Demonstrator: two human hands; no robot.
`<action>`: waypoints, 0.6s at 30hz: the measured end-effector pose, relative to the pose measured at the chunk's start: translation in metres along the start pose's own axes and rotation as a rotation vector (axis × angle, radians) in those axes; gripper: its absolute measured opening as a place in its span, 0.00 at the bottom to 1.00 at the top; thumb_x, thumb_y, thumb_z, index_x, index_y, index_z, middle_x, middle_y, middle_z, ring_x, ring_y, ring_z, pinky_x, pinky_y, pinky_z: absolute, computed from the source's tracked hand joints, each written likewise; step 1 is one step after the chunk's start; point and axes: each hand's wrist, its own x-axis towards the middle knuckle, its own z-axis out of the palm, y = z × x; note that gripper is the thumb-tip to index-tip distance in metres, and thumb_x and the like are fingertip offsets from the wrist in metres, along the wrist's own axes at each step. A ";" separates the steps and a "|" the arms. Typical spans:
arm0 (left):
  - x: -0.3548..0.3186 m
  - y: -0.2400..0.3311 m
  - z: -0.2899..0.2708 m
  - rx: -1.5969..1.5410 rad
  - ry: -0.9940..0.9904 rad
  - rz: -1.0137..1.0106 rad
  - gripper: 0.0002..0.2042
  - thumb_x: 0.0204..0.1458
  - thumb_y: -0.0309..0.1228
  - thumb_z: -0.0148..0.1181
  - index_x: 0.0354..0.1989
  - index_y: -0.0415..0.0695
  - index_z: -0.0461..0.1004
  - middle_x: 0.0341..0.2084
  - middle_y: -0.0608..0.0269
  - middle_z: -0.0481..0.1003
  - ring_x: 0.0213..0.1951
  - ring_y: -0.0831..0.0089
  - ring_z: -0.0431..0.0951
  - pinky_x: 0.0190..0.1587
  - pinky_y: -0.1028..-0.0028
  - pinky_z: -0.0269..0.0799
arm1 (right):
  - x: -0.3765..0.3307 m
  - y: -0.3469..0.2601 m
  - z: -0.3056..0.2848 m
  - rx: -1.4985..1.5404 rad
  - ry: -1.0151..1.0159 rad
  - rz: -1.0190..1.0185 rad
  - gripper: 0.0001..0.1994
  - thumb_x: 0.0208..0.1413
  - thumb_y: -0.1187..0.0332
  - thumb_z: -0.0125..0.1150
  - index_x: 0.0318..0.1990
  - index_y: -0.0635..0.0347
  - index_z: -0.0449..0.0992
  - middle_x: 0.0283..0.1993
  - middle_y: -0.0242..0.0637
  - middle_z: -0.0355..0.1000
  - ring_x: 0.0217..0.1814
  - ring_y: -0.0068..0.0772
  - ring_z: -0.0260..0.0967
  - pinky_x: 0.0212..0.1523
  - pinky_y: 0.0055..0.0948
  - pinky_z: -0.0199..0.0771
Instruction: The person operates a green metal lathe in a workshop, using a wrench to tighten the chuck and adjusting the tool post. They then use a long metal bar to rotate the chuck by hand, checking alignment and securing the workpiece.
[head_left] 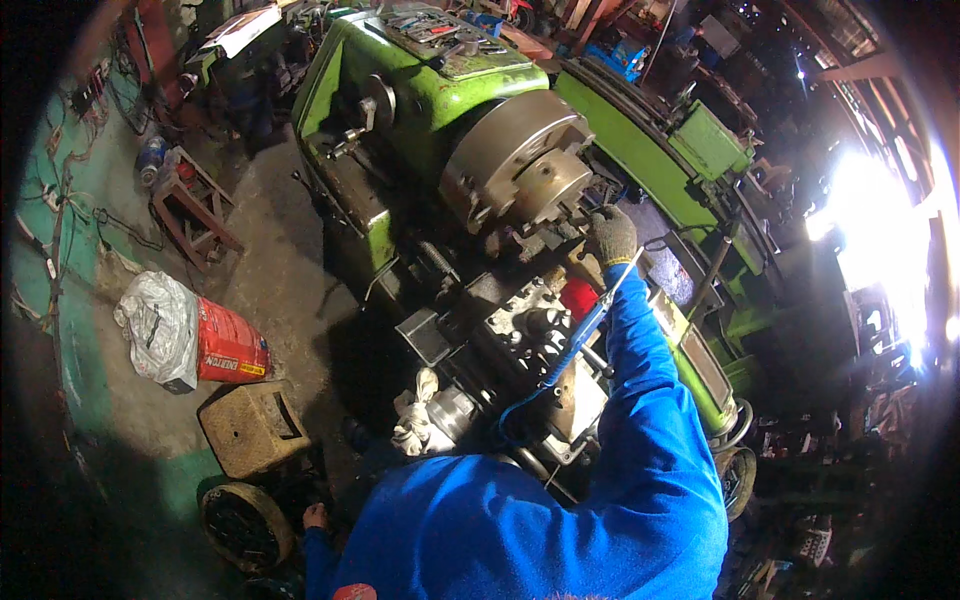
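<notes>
My right hand [612, 238], in a grey knit glove, reaches forward beside the cylindrical metal workpiece [552, 186] in the large lathe chuck [505, 150]. Its fingers look curled, but whatever they may hold is hidden. Alongside my right forearm runs a thin pale rod with a blue coiled hose [568, 362]. Below the chuck sits the tool post [532, 318], with a red thing [577, 298] next to it. Low on the left, my left hand [315, 516] hangs near a round rimmed container [247, 525]; it is small and dark, and its finger position is unclear.
The green lathe headstock [430, 85] carries tools on top; its bed [640, 140] extends right. A white cloth bundle [415, 412] lies by the carriage. On the left floor stand a red-and-white sack [205, 335], a tan box [250, 430] and a wooden stool [195, 205].
</notes>
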 end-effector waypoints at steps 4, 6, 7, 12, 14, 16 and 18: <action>0.002 0.013 0.000 0.154 0.012 0.009 0.17 0.61 0.42 0.70 0.45 0.39 0.84 0.38 0.55 0.85 0.37 0.62 0.82 0.45 0.62 0.79 | -0.011 0.003 -0.008 0.104 0.028 0.134 0.21 0.59 0.52 0.60 0.49 0.56 0.85 0.45 0.57 0.82 0.50 0.63 0.80 0.54 0.54 0.79; 0.000 0.005 0.004 0.345 0.027 0.116 0.17 0.61 0.43 0.70 0.44 0.38 0.84 0.38 0.55 0.85 0.37 0.61 0.83 0.46 0.61 0.79 | -0.008 -0.003 -0.008 0.048 0.011 0.137 0.21 0.59 0.51 0.60 0.50 0.56 0.85 0.45 0.56 0.82 0.50 0.63 0.80 0.54 0.54 0.79; 0.000 0.002 0.002 0.448 0.036 0.169 0.18 0.61 0.43 0.69 0.44 0.38 0.84 0.39 0.54 0.85 0.38 0.60 0.83 0.46 0.61 0.79 | -0.009 -0.008 -0.008 0.022 -0.001 0.145 0.21 0.59 0.51 0.60 0.50 0.56 0.85 0.45 0.56 0.82 0.50 0.63 0.80 0.54 0.54 0.79; 0.006 0.014 0.003 0.097 -0.032 0.051 0.17 0.61 0.43 0.69 0.43 0.38 0.84 0.39 0.54 0.85 0.38 0.62 0.84 0.46 0.61 0.79 | -0.018 -0.021 -0.020 -0.017 0.060 0.013 0.18 0.59 0.56 0.60 0.48 0.58 0.85 0.41 0.55 0.83 0.45 0.59 0.82 0.49 0.52 0.80; 0.007 0.015 0.004 0.116 -0.027 0.042 0.18 0.61 0.43 0.69 0.45 0.38 0.84 0.40 0.54 0.85 0.38 0.63 0.84 0.46 0.61 0.80 | -0.017 -0.013 -0.016 -0.033 0.095 -0.004 0.17 0.59 0.58 0.60 0.46 0.59 0.86 0.39 0.54 0.83 0.42 0.56 0.83 0.47 0.51 0.81; 0.004 0.005 -0.002 0.214 0.057 -0.008 0.19 0.61 0.44 0.69 0.46 0.37 0.84 0.40 0.54 0.85 0.38 0.63 0.84 0.47 0.60 0.80 | -0.017 -0.010 -0.012 0.002 0.076 0.026 0.16 0.59 0.58 0.60 0.47 0.58 0.85 0.40 0.53 0.83 0.42 0.56 0.84 0.47 0.50 0.81; 0.002 0.004 0.005 0.165 0.037 0.006 0.20 0.61 0.44 0.70 0.48 0.36 0.83 0.41 0.54 0.85 0.38 0.64 0.84 0.47 0.61 0.80 | -0.017 -0.002 -0.009 0.028 0.058 0.036 0.16 0.59 0.59 0.60 0.46 0.59 0.85 0.39 0.53 0.84 0.41 0.55 0.84 0.46 0.50 0.81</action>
